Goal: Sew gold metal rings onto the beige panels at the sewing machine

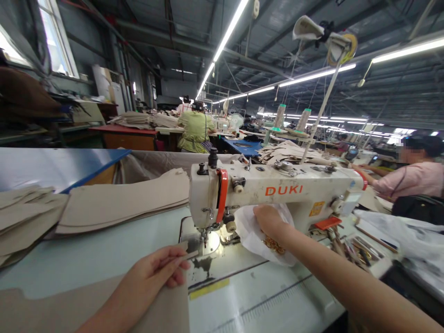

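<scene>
A narrow beige strip (191, 255) is held just short of the needle plate of a sewing machine (249, 182); its near end is clamped between the thumb and fingers of the left hand (157, 270). Beside the machine's base, a whitish, crinkled bag (245, 233) containing small gold-coloured metal pieces (274, 245) is being reached into by the right hand (268, 219). Its fingers are hidden, so whether that grip is closed cannot be told. The strip is probably best pinched lightly, so that it is not creased, and the bag's thin wall is best kept low, so that no pieces are spilled. Beneath the left hand, a flat, matt beige panel (169, 307) is spread on the smooth, pale surface (104, 252). Farther back, similar panels with gently curved edges are piled in a stack (121, 203). At the right, hand tools (364, 252) are gathered.
</scene>
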`<state>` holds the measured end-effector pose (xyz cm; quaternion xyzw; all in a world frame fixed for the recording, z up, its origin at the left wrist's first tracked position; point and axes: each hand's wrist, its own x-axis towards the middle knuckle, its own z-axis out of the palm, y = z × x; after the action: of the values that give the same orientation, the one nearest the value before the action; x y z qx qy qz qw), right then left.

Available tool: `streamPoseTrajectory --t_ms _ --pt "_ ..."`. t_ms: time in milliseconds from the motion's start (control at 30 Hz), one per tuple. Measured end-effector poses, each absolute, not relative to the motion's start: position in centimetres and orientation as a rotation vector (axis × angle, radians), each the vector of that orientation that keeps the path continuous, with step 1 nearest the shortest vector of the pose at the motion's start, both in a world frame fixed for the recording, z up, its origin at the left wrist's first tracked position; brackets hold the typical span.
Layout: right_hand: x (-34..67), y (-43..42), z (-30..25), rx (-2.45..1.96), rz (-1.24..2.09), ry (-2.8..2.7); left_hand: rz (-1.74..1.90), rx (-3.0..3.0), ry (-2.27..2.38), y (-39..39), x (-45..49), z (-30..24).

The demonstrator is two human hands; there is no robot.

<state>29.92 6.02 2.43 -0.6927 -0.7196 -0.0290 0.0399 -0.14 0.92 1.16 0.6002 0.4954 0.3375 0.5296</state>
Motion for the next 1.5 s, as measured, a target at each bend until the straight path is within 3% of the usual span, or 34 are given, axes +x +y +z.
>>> streamPoseTrajectory --t_ms 200,533,733,967,1500 --pt "30.5 5.0 2.8 -2.041 -0.008 -2.003 0.824 1.469 1.171 1.0 -0.2 1.1" --pt "30.0 -0.2 3.0 -1.508 0.218 -1.751 0.833 1.623 1.132 0.2 -0.3 1.0" --pt "26.1 -3.6 3.7 -1.129 0.623 -1.549 0.855 1.696 1.100 -0.7 -0.2 1.0" --pt "20.4 -3.9 1.4 -1.058 1.052 -1.425 0.913 1.554 1.028 -1.3 0.2 1.3" --pt "18.2 -1.8 -1.3 -1.023 1.224 -1.272 0.887 1.467 1.107 -1.0 0.7 0.3"
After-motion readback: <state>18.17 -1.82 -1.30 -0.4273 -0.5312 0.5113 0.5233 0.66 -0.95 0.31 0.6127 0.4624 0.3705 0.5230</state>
